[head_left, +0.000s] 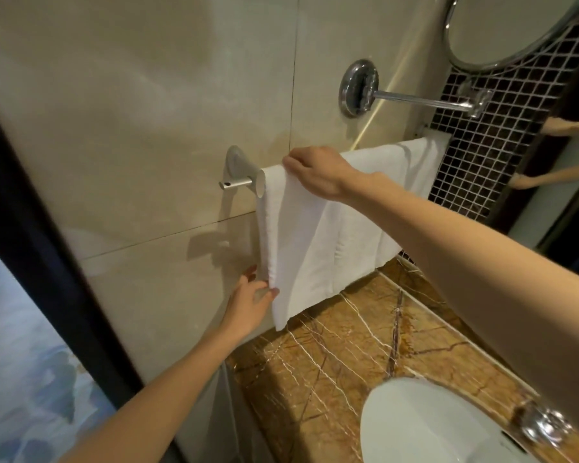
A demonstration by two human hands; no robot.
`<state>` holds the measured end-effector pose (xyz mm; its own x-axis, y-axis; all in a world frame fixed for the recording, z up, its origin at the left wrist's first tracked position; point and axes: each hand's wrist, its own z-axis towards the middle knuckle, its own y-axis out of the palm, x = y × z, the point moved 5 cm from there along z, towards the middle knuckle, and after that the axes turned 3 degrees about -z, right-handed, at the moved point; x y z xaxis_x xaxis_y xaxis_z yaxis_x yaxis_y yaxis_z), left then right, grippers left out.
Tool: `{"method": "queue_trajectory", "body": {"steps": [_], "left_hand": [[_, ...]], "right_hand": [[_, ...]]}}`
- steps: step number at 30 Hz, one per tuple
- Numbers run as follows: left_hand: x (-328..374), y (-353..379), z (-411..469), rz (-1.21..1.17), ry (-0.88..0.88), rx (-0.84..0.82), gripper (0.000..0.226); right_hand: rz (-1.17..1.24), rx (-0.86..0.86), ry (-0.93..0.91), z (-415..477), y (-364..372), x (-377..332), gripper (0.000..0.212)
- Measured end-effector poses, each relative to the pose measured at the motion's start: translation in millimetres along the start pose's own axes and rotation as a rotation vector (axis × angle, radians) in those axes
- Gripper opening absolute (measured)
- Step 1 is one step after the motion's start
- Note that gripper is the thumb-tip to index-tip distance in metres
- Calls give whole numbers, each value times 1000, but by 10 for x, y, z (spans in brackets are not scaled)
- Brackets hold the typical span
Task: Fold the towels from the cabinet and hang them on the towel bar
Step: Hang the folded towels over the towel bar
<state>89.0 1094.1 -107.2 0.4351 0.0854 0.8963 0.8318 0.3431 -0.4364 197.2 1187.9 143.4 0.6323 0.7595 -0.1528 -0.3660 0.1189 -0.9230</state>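
Your right arm is nearest, and your right hand [318, 172] lies on top of the one towel bar [239, 183], with its fingers curled over the fold of the white towel [315, 235] that hangs there. Two hands are in view. I cannot tell whether the cloth is one piece or two. Your left hand [251, 304] pinches the lower left edge of the towel, with the thumb in front and the fingers behind it.
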Motion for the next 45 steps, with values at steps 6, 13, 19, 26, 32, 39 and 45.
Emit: {"method": "queue_trajectory", "body": {"steps": [6, 13, 19, 26, 32, 39, 45], "left_hand": [[-8, 150, 135, 4, 37, 65, 23], [-369, 242, 108, 67, 13, 131, 22], [-498, 320, 72, 64, 45, 119, 20], [-589, 422, 65, 139, 77, 127, 19], [-587, 422, 79, 146, 98, 123, 17], [-690, 380, 39, 233, 92, 103, 22], [-734, 322, 0, 71, 36, 155, 25]], "right_hand": [[8, -13, -14, 84, 12, -25, 40], [-14, -3, -128, 14, -58, -63, 32], [12, -23, -136, 24, -67, -79, 33], [-41, -81, -113, 91, -20, -127, 39], [-16, -103, -67, 139, 5, -133, 39], [-31, -81, -41, 137, -17, -135, 37], [-26, -51, -81, 92, -90, -84, 36]]}}
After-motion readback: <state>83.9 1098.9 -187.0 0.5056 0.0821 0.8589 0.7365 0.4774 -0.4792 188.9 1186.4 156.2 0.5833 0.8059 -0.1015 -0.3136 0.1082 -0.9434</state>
